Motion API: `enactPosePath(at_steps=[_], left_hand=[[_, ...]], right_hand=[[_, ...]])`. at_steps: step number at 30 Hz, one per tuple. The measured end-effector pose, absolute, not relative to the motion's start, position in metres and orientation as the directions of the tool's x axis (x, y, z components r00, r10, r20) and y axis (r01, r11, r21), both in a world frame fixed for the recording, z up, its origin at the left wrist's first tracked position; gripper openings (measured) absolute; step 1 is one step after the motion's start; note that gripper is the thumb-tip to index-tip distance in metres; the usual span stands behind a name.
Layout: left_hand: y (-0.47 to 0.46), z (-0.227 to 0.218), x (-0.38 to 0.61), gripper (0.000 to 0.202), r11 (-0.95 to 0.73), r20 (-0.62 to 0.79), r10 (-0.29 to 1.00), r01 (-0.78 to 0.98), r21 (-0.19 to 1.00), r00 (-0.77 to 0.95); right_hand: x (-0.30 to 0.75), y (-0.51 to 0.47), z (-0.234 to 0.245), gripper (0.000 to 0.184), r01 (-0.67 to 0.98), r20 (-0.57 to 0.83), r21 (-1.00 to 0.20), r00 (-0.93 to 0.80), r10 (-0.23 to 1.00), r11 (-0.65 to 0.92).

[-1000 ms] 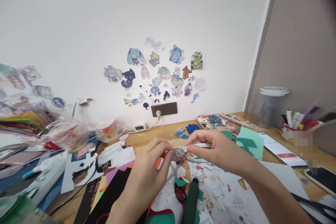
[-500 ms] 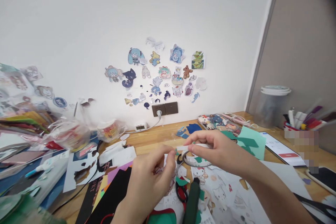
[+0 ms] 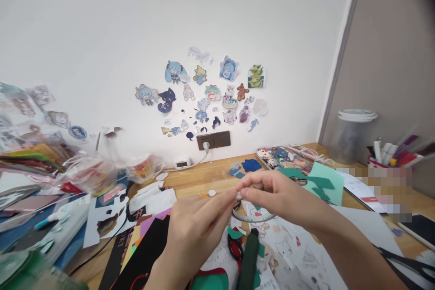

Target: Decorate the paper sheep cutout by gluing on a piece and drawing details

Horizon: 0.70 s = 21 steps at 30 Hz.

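Observation:
My left hand (image 3: 200,224) has its fingers stretched and pressed together, their tips meeting the fingertips of my right hand (image 3: 268,192). My right thumb and fingers are bent in a pinch. A tiny whitish bit shows at the meeting point; its kind is too small to tell. Just below my right fingers is a thin pale ring (image 3: 253,218), like a narrow roll of tape, partly hidden by the hand. Nearer to me are red-and-black scissors (image 3: 235,247) and a dark green pen-like tool (image 3: 248,258). Printed cartoon sheets (image 3: 288,249) spread underneath.
Green paper (image 3: 326,186), a phone (image 3: 363,192) and a pen holder (image 3: 375,161) are at right. Black scissors (image 3: 408,263) rest by my right forearm. Black paper (image 3: 146,253), cut white sheets (image 3: 91,222) and a plastic-wrapped cup (image 3: 141,167) crowd the left. Blue scraps (image 3: 251,165) lie behind.
My left hand has moved up and right, its fingers straightening until they meet my right fingertips. My right hand has shifted slightly; the ring sits a little lower.

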<state>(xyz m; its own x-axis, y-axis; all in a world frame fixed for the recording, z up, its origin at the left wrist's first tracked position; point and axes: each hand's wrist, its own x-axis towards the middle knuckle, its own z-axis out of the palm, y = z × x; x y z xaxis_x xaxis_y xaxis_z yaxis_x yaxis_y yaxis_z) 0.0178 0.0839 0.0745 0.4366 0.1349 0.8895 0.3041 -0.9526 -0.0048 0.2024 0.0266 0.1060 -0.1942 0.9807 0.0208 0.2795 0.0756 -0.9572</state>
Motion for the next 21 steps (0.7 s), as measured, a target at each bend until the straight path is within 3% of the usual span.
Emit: enactPosePath(at_steps=[6, 14, 21], left_hand=[[0.0826, 0.0767, 0.0163, 0.015, -0.964, 0.884, 0.084, 0.264, -0.046, 0.459], [0.0802, 0.0795, 0.0134, 0.006, -0.934, 0.849, 0.169, 0.356, -0.024, 0.5], [0.0837, 0.0743, 0.0142, 0.007, -0.925, 0.785, 0.313, 0.358, 0.125, 0.534]], right_hand=[[0.2031, 0.0268, 0.105, 0.024, 0.274, 0.021, -0.959, -0.205, 0.979, 0.077], [0.2031, 0.0265, 0.1099, 0.021, 0.255, 0.021, -0.964, -0.188, 0.982, 0.069], [0.2036, 0.0259, 0.1117, 0.018, 0.236, -0.002, -0.971, -0.178, 0.984, 0.04]])
